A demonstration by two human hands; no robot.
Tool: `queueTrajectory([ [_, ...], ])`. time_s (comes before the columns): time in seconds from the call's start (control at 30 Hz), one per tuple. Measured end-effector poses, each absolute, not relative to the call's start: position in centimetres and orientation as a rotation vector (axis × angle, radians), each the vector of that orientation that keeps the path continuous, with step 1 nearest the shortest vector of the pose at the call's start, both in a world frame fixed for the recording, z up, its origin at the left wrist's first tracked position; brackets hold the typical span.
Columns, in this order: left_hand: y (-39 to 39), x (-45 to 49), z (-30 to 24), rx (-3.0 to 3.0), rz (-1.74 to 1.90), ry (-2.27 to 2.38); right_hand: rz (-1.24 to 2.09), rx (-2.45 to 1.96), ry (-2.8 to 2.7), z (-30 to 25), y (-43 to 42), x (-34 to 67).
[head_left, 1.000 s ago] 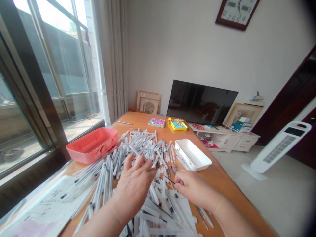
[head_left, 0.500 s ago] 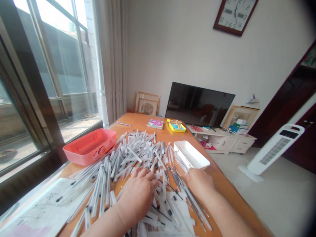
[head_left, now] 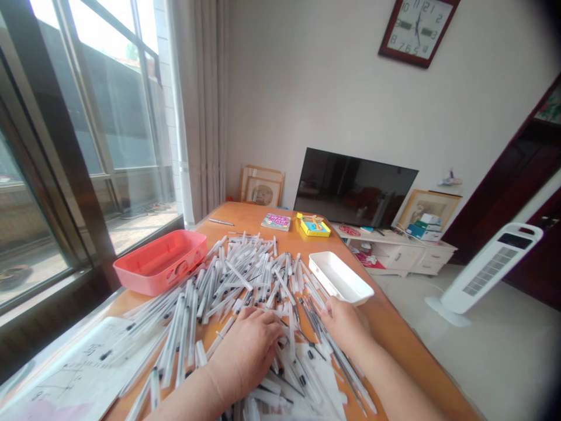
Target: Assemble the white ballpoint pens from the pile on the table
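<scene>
A big heap of pen parts (head_left: 258, 266), clear white tubes and caps with some black ends, spreads over the wooden table. Over the near part of this heap lies my left hand (head_left: 256, 342), back up, its fingers curled down with the tips hidden. My right hand (head_left: 346, 324) is closed above a bundle of thin pen tubes and refills (head_left: 335, 345), just in front of the white tray (head_left: 339, 275); what its fingers pinch is hidden. Loose tubes and black bits (head_left: 307, 380) lie between my hands on a pale sheet.
A red plastic bin (head_left: 160, 266) stands left of the heap. Toward the table's far end are a silver pen (head_left: 221, 222), a small book (head_left: 276, 221) and a yellow box (head_left: 313, 225). A written sheet (head_left: 74, 368) lies at the near left. A tower fan (head_left: 493, 269) stands right.
My right hand has shifted a little left, away from the white tray's near end and over the thin tubes. The left hand has moved slightly, still on the heap.
</scene>
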State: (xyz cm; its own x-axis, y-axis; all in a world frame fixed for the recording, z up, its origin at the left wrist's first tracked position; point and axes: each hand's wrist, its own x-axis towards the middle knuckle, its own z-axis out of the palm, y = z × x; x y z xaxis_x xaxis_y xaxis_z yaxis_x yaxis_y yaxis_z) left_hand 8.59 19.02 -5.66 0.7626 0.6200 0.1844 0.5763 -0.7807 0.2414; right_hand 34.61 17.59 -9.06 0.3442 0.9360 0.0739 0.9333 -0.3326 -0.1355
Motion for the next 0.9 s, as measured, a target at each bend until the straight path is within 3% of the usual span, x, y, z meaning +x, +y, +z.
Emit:
queueTrajectory([
  [0.4,19.2,8.5,-5.9,2.694,0.478,0.886,0.075,-2.328,-1.64,-8.9,17.6,34.1],
  [0.73,19.1,8.0,-5.6,2.466,0.531,0.82,0.207,-1.886,-1.824,-8.1,17.2,31.1],
  [0.9,20.6,7.0,-5.4,2.417,0.664,1.045,0.24,-1.825,-1.863,-7.8,17.5,30.7],
])
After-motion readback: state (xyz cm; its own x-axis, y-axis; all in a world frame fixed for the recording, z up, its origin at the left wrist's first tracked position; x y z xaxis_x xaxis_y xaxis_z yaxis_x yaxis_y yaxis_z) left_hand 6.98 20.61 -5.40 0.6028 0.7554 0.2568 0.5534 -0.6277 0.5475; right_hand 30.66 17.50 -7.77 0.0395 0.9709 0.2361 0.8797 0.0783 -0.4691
